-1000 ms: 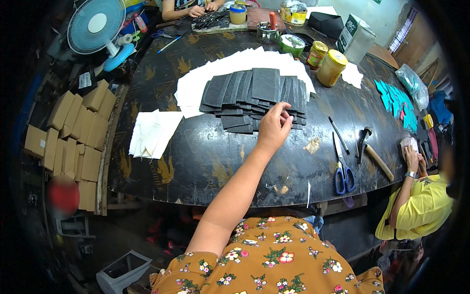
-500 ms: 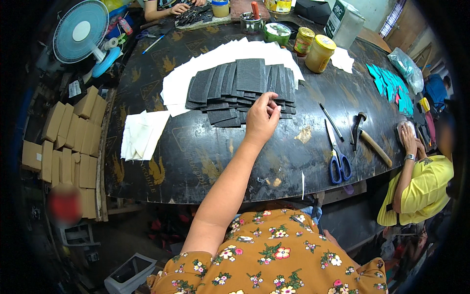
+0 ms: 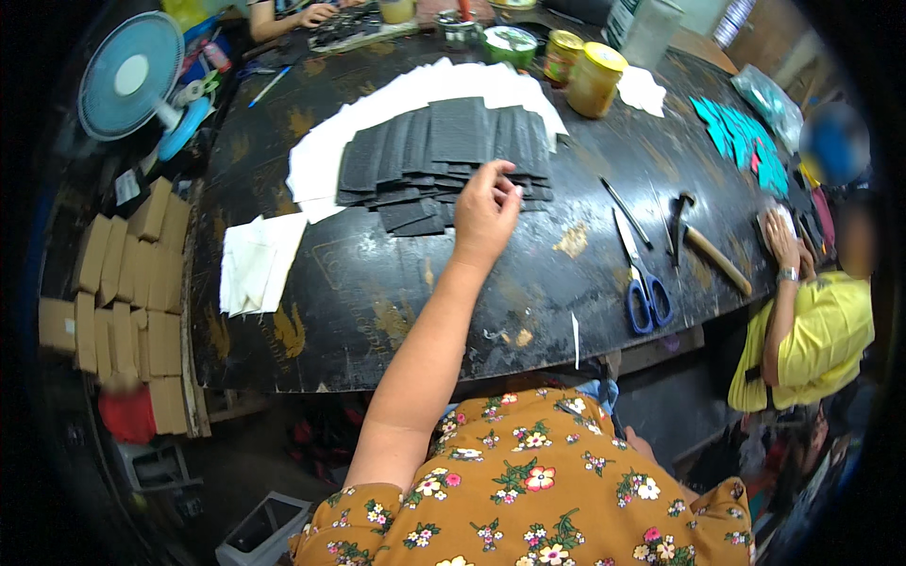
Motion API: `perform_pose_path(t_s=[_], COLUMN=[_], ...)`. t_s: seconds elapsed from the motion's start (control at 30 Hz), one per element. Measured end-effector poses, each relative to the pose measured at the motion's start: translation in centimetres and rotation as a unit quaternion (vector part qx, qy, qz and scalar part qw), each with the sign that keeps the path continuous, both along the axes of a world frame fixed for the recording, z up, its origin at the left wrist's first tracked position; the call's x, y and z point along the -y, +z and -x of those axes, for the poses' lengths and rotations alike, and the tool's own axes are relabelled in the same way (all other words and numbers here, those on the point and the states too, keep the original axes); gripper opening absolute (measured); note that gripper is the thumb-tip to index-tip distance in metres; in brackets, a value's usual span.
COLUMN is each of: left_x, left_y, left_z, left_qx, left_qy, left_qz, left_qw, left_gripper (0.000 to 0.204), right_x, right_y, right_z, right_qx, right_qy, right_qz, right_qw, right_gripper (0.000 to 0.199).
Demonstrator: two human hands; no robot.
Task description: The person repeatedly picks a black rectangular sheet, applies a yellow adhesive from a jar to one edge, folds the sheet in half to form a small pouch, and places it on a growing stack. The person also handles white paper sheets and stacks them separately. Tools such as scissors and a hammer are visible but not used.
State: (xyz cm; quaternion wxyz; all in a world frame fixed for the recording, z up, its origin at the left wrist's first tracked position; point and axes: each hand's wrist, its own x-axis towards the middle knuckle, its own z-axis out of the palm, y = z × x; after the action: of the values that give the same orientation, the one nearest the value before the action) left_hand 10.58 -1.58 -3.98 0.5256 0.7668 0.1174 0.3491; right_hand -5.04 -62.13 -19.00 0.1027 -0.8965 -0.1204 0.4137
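Observation:
My left hand (image 3: 486,209) hovers at the lower edge of a spread of dark grey ribbed pieces (image 3: 458,132). Its fingers are loosely bent and apart, with nothing visible in them. I cannot tell whether the fingertips touch the pieces. Those rectangular pieces overlap in rows, on and in front of a fan of white sheets (image 3: 316,156). Of my right arm only a little skin shows beside my floral shirt, below the table edge; a bit of my right hand (image 3: 636,438) may be there, its fingers hidden.
Right of the pieces lie a pen (image 3: 626,212), blue-handled scissors (image 3: 644,283) and a hammer (image 3: 715,257). A folded white cloth (image 3: 260,264) lies left. Jars (image 3: 596,80) stand at the back. Turquoise pieces (image 3: 741,141) lie near a person in yellow (image 3: 816,330). Another person's hands (image 3: 319,13) work far left.
The whole view has shifted slightly, with the table's contents appearing further left and higher. My left hand stays by the lower edge of the dark pieces, its fingers a little more spread.

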Motion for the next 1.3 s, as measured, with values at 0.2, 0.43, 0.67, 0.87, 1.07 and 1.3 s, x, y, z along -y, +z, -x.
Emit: perform_pose_path(t_s=[0.2,0.43,0.67,0.87,1.07,1.3], left_x=[-0.3,-0.9,-1.6,-1.5,-1.6,-1.8], left_y=[-0.5,-1.0,-1.8,-1.5,-1.5,-1.7], left_z=[-0.4,-0.5,-0.7,-0.5,-0.5,-0.6], left_qx=[-0.010,-0.004,0.008,-0.023,-0.020,-0.021], left_qy=[-0.007,-0.002,-0.035,-0.011,-0.017,-0.015], left_qz=[-0.004,-0.051,-0.043,-0.085,-0.076,-0.075], left_qw=[1.000,0.999,0.998,0.996,0.997,0.997], left_gripper=[0.029,0.029,0.032,0.032,0.032,0.032], right_x=[-1.5,-0.1,2.7,5.1,5.9,5.2], right_y=[2.3,1.9,1.7,-0.1,0.8,1.6], right_z=[0.0,-4.0,-8.6,-10.8,-7.4,-5.3], right_qx=[0.041,0.033,0.093,0.024,-0.043,-0.036], right_qy=[0.037,-0.044,-0.304,-0.489,-0.614,-0.553], right_qz=[-0.015,-0.090,-0.160,-0.214,-0.261,-0.284], right_qw=[0.998,0.994,0.935,0.845,0.744,0.783], right_gripper=[0.085,0.115,0.136,0.091,0.088,0.094])
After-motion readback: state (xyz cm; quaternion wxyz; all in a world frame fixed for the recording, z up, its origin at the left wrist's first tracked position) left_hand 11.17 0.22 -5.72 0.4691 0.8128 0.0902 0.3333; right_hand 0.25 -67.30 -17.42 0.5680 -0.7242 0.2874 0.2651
